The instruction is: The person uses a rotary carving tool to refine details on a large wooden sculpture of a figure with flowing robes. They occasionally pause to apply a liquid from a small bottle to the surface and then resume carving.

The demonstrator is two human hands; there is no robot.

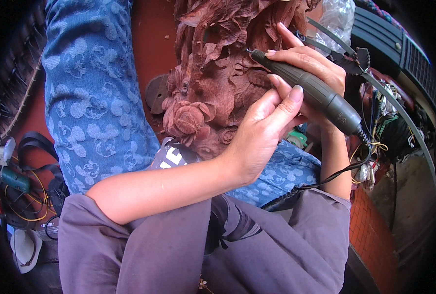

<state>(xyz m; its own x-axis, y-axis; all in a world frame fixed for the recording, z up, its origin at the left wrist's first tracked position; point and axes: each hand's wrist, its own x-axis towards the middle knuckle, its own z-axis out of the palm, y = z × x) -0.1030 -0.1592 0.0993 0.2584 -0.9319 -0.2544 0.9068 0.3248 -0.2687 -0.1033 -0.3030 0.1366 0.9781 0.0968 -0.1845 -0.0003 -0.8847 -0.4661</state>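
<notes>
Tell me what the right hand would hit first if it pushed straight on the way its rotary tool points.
The right hand aims the grey rotary tool up-left; its tip already sits at the reddish wood carving, so it would likely meet the carved folds first, though depth is unclear.

Obscured and cropped items
Top of wood carving (218, 73) cut off by upper edge; tool bit (247, 50) too small to resolve; left hand (262, 132) covering carving's lower right; right hand (308, 66) palm hidden behind rotary handpiece (311, 90).

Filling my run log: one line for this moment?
right hand: holds rotary carving tool | tip on wood carving | left hand: steadies tool
</notes>
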